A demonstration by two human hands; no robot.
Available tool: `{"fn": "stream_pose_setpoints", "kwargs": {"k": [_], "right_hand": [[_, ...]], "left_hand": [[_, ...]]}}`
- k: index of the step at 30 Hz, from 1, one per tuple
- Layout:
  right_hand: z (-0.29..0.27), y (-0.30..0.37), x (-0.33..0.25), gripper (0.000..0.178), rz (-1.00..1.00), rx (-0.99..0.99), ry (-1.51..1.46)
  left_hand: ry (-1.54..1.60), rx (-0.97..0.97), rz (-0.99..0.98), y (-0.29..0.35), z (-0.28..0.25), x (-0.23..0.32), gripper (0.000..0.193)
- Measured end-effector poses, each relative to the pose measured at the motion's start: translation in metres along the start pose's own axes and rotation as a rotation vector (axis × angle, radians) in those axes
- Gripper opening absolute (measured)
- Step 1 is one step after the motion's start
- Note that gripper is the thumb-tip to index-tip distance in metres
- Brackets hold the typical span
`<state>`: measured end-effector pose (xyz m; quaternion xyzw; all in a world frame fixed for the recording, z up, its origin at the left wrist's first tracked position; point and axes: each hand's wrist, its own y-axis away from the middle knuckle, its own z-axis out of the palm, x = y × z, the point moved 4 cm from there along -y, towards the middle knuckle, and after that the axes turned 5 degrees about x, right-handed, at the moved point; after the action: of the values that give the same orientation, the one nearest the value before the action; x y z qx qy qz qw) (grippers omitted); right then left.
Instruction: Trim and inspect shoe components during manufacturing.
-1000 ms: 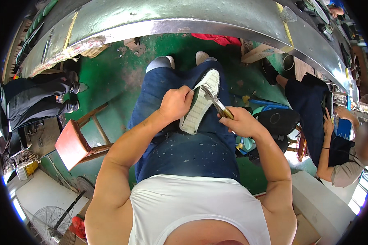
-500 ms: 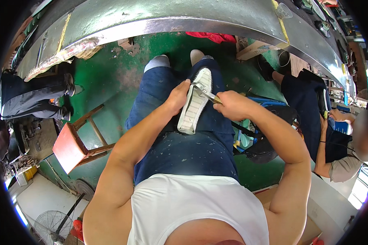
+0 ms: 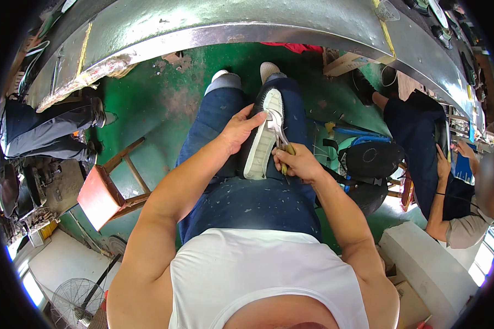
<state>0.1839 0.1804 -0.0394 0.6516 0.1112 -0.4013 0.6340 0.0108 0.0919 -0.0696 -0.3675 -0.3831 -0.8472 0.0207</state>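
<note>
shoe [image 3: 259, 153] is white bottom up over the blue trousers [image 3: 225, 205], as i see from far away. my left hand [image 3: 239, 130] has its fingers clamped on the shoe's edge. my right hand [image 3: 302, 163] has its fingers wrapped round pliers [image 3: 279, 131] (the shiny end is by my left thumb).

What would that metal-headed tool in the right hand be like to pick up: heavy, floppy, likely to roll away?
The pincer-like tool would probably feel heavy for its size, as its head looks like solid metal. It seems stiff rather than floppy, judging by its rigid-looking curved shape. That uneven outline also suggests it would hardly roll.
</note>
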Motion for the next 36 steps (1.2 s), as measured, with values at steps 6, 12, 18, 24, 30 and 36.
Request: {"fn": "stream_pose_setpoints", "kwargs": {"k": [6,12,18,24,30,36], "right_hand": [[-0.040,0.003,0.007,0.037,0.109,-0.350,-0.378],[-0.056,0.023,-0.048,0.038,-0.061,0.026,0.217],[-0.036,-0.024,-0.081,0.038,-0.249,0.206,0.643],[-0.035,0.046,-0.060,0.033,-0.037,-0.004,0.640],[-0.005,0.054,-0.045,0.032,-0.508,0.023,1.151],[0.001,0.042,-0.033,0.034,-0.641,0.177,1.255]], "left_hand": [[-0.148,0.077,-0.023,0.001,0.016,0.010,0.053],[-0.339,0.174,-0.051,-0.009,0.011,0.009,0.067],[-0.383,0.007,-0.127,-0.006,0.011,0.019,0.064],[-0.482,0.043,-0.298,-0.016,-0.013,0.017,0.059],[-0.490,-0.004,-0.309,-0.017,-0.008,0.014,0.059],[-0.407,0.006,-0.286,-0.015,-0.007,0.015,0.058]]}}
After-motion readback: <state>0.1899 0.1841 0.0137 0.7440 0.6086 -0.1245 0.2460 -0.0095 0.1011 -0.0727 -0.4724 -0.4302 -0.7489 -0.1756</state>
